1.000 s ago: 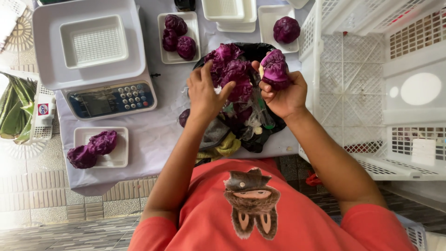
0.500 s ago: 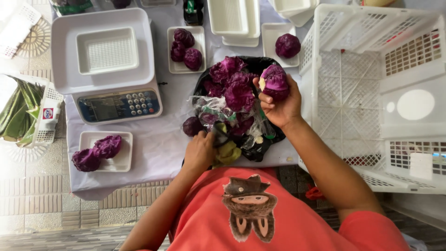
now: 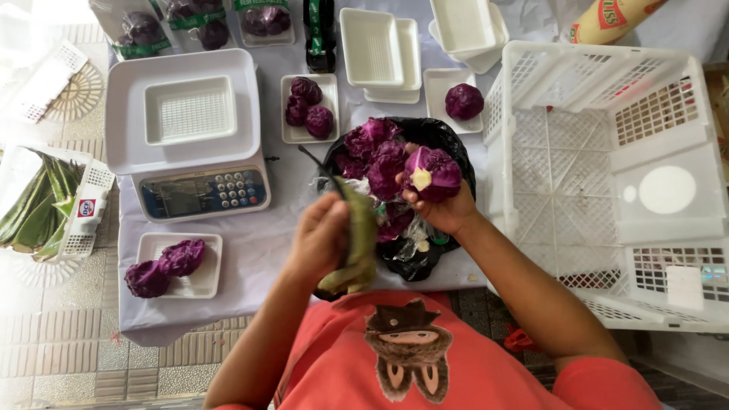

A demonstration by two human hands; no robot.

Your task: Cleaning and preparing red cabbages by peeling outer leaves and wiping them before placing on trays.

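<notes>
The small round purple cabbage head is sitting cupped in the right hand, its pale cut stem end turning up toward the camera, fingers closing snugly around its underside. The left hand is gripping a slim dark-bladed knife together with a bunched olive-green cloth, the blade tip pointing away from the body and standing a little apart from the cabbage, off to the left of it. Judging from this, trimming looks to be the step in hand, and doing it well would mean keeping the stem face turned toward the blade, holding the right fingertips back from the cutting line, and taking only thin slices. Just beyond and beneath both hands, a black plastic bag is lying open with a heap of loose purple cabbage heads in it. Farther out from the left hand, a white electronic scale is carrying an empty white foam tray, and a white foam tray with two purple cabbages is resting nearer the table edge. Beyond the right hand, a large white lattice plastic crate is standing beside the bag.
</notes>
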